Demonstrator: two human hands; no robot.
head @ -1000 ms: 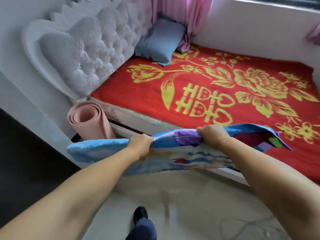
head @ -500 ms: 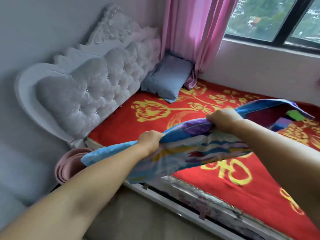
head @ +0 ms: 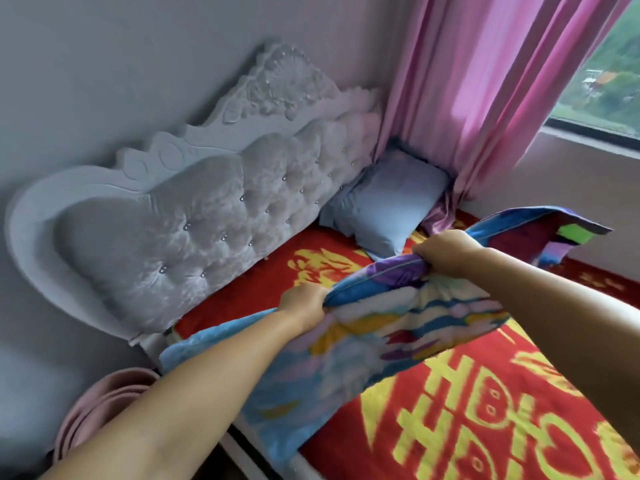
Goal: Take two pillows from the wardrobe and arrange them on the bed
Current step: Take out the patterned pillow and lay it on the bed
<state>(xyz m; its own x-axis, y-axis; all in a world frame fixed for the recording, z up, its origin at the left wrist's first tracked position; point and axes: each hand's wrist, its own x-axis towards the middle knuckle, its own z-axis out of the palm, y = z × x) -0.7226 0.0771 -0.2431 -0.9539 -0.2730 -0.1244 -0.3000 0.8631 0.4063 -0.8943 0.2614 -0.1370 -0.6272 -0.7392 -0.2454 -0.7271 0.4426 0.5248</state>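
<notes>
Pink rolled mat [head: 104, 414]: on the floor at the bed's near corner. Left hand [head: 304, 306] and right hand [head: 446, 252]: I see both fists clamped on the top edge of the multicoloured pillow [head: 346, 344], held off the red bedspread [head: 485, 410] over the near side. Blue pillow [head: 391, 206]: already leaning at the far corner against the tufted headboard [head: 194, 223], beside the pink curtain [head: 485, 81]. Step, I judge: placing the second pillow. Next: carry it toward the headboard, lower it near the blue one, release.

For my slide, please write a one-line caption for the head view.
Both hands, left hand and right hand, hold a colourful patterned pillow over the red-and-yellow bedspread, near a pale blue pillow.
</notes>
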